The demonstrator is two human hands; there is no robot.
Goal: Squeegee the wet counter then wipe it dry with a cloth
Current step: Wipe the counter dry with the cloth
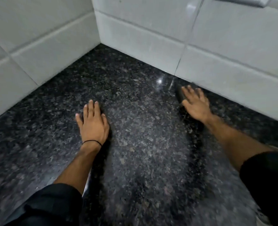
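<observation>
The counter is black speckled granite that runs into a tiled corner, with a paler sheen down its middle. My left hand lies flat on the stone left of centre, fingers apart and holding nothing. My right hand reaches to the back right, close to the wall. Its fingers are spread over a dark cloth-like thing and press it onto the counter. Motion blur hides the exact shape of that thing. No squeegee is visible.
White tiled walls close the counter on the left and at the back right, meeting in a corner. A grey metal fitting sits high on the back wall. A light glints off the stone.
</observation>
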